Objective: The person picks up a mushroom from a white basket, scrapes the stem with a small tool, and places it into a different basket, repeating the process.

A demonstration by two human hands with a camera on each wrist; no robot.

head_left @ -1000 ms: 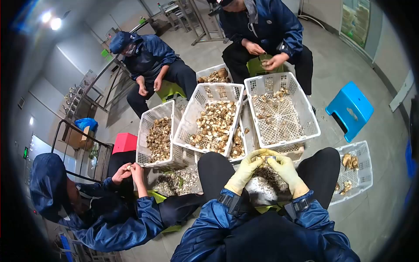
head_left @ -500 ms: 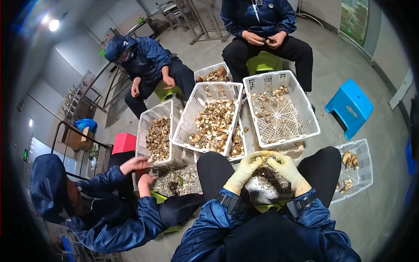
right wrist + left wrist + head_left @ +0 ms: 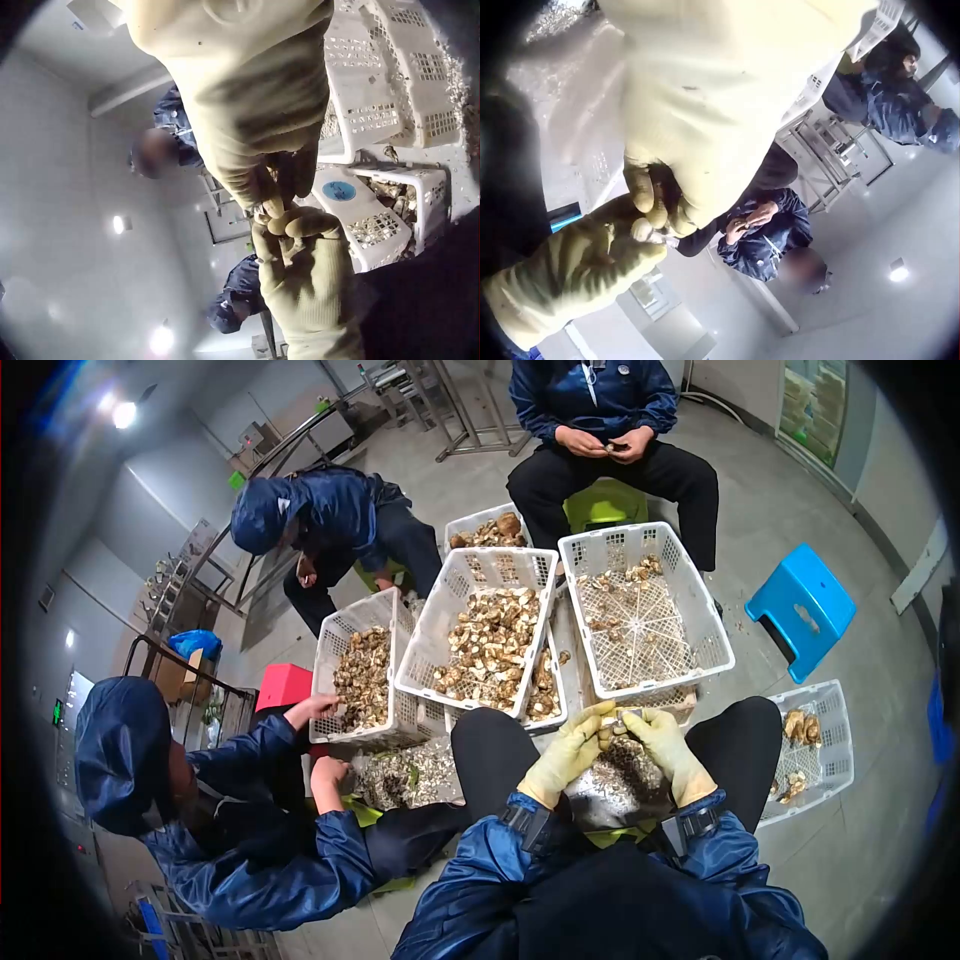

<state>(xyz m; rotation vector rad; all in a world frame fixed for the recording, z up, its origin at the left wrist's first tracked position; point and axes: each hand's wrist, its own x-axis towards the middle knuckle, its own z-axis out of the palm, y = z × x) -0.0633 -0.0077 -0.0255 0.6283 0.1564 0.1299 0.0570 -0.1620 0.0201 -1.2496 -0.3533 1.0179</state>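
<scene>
My left hand, in a pale yellow glove, pinches a small whitish mushroom piece between curled fingers and thumb. My right hand, gloved alike, meets it fingertip to fingertip and grips a small grey metal blade, mostly hidden by the fingers. Both hands are held between my knees, above a heap of dark and pale trimmings on a light surface. In the right wrist view the left glove shows curled fingers right against the right hand's fingertips.
Ahead stand white crates, one with cut mushrooms, another with few pieces; a third crate of mushrooms is left. At right are a blue stool and a low crate. Several people sit around, one close at left.
My hands have shifted slightly and the left fingers have lifted and regripped at the piece. The person at left reached toward the crate; the one at back left bent lower.
</scene>
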